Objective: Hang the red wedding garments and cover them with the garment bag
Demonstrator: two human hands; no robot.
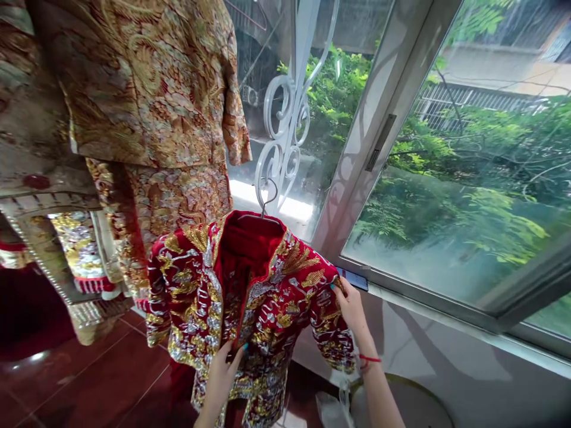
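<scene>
A red jacket [267,297] with gold and silver embroidery hangs on a hanger [266,205] hooked to a white scrolled window grille [285,131]. My left hand [223,374] pinches the jacket's front opening near the lower edge. My right hand [350,309] grips the jacket's right shoulder and sleeve. A red cord circles my right wrist.
A larger gold embroidered garment [147,89] hangs at upper left, with more embroidered fabric [66,249] beside it. A window with a grey frame [383,142] fills the right side, trees outside. Red tiled floor [98,380] lies below. A round pale object [410,404] sits at bottom right.
</scene>
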